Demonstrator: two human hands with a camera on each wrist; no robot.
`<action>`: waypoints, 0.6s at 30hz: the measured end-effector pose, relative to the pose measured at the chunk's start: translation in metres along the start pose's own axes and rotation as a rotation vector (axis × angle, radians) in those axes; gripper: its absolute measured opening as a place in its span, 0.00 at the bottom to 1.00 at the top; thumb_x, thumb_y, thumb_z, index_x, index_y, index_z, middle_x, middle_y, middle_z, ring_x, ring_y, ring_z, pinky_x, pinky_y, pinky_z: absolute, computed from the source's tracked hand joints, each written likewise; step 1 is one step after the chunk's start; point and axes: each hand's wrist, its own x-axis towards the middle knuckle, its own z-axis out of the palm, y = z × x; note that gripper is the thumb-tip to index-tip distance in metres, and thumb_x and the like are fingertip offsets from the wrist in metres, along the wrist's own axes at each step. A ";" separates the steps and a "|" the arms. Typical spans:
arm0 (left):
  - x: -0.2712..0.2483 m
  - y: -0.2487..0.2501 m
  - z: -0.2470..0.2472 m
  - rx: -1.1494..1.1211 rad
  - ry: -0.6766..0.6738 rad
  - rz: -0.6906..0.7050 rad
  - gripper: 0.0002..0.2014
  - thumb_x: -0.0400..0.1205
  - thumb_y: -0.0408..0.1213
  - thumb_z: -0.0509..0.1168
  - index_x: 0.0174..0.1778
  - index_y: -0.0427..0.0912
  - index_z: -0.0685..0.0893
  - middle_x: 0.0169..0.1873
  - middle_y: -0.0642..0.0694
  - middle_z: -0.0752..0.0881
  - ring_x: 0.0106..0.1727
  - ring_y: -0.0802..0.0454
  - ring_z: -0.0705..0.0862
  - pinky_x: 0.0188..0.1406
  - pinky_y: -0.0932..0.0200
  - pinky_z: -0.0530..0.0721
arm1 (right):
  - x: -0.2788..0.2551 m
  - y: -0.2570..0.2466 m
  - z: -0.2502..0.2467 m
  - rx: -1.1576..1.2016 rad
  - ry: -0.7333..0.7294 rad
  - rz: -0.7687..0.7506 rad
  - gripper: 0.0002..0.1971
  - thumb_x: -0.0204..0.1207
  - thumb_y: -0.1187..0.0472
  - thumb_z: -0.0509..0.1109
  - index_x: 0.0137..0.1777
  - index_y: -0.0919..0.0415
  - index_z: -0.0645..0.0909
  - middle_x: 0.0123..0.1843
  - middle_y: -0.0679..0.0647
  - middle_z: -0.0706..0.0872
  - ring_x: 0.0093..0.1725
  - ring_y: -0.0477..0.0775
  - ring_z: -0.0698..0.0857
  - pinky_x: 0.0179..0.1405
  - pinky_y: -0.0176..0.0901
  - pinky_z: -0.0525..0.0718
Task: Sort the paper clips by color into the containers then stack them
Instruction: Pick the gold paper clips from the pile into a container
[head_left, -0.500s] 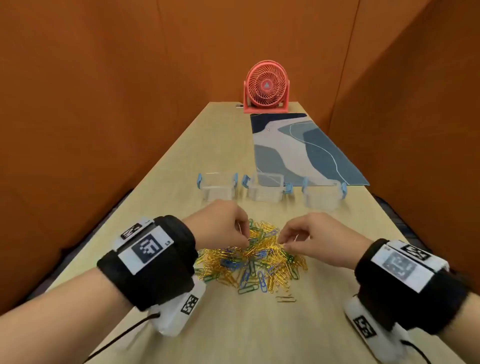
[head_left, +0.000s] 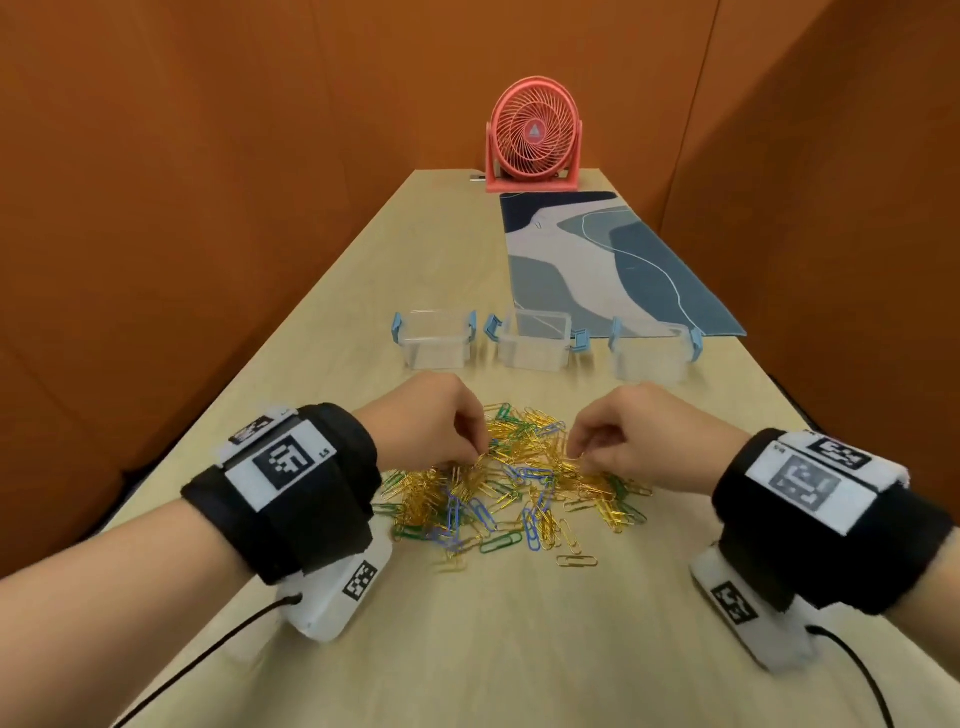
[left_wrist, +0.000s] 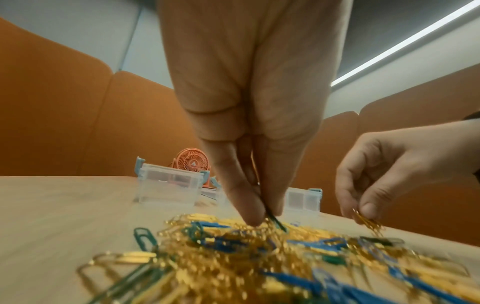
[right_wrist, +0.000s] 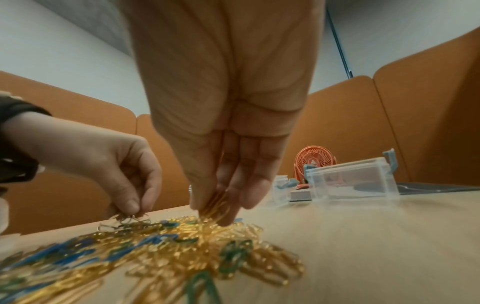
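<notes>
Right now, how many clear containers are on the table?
3, in a row beyond the paper clips: left container, middle container, right container by the mat's corner.

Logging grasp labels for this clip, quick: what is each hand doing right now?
Left hand: pinching a dark green wire paper clip between thumb and finger.
Right hand: pinching a small bunch of gold wire paper clips.

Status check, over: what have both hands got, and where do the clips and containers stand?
Left hand pinches a green clip; right hand pinches gold clips. Mixed pile unsorted; three containers empty, unstacked. Nothing blocking.
</notes>
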 end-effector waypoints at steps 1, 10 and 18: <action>0.000 -0.002 -0.004 -0.052 -0.006 -0.020 0.05 0.75 0.28 0.70 0.41 0.40 0.89 0.26 0.59 0.84 0.27 0.62 0.83 0.31 0.74 0.80 | 0.000 0.002 -0.003 0.021 0.007 0.001 0.06 0.73 0.65 0.73 0.47 0.57 0.89 0.42 0.50 0.90 0.40 0.43 0.86 0.46 0.33 0.83; 0.006 0.001 -0.014 -0.062 -0.094 -0.016 0.06 0.76 0.29 0.70 0.45 0.43 0.89 0.34 0.48 0.89 0.31 0.61 0.85 0.39 0.70 0.83 | 0.001 -0.005 -0.004 0.153 -0.001 0.023 0.08 0.74 0.64 0.67 0.46 0.54 0.88 0.32 0.44 0.83 0.32 0.40 0.79 0.38 0.30 0.79; 0.009 0.016 0.007 0.183 -0.129 0.116 0.17 0.72 0.44 0.75 0.56 0.50 0.86 0.44 0.57 0.82 0.47 0.59 0.80 0.44 0.68 0.77 | 0.009 -0.001 0.001 -0.026 -0.215 0.075 0.22 0.61 0.54 0.83 0.56 0.43 0.84 0.51 0.52 0.87 0.50 0.51 0.85 0.51 0.44 0.83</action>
